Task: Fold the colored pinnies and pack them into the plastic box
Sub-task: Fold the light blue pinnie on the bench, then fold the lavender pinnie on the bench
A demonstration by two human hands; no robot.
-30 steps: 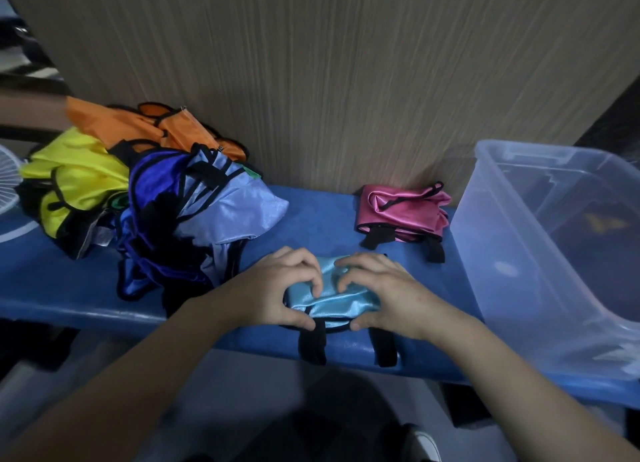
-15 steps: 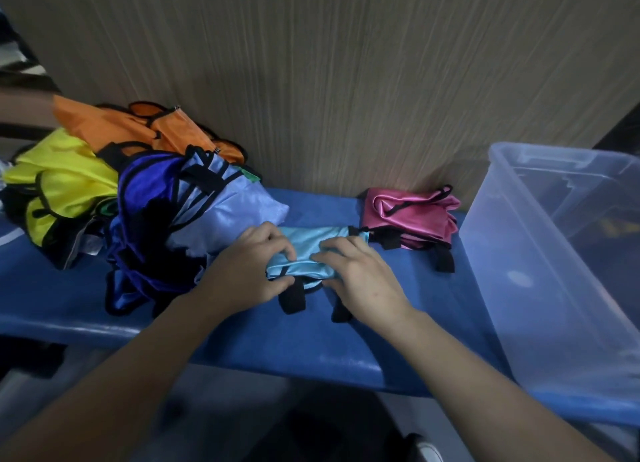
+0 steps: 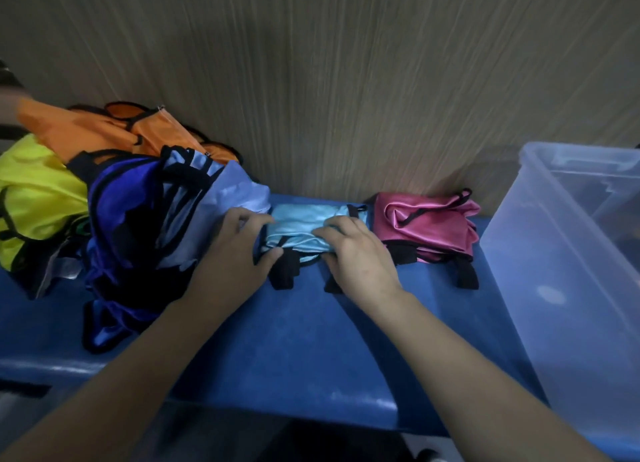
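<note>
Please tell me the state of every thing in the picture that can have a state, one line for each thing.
light blue pinny: folded, lying on the bench, held by both hands
left hand: fingers curled round the pinny's left end
right hand: grips the pinny's right end
pink pinny: folded, lying beside the box
plastic box: lid off, no pinny visible inside
pile of pinnies: unfolded, heaped

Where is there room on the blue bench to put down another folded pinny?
Bare blue bench lies in front of the light blue pinny and pink pinny, up to the plastic box. The left end is crowded with the unfolded pile.
</note>
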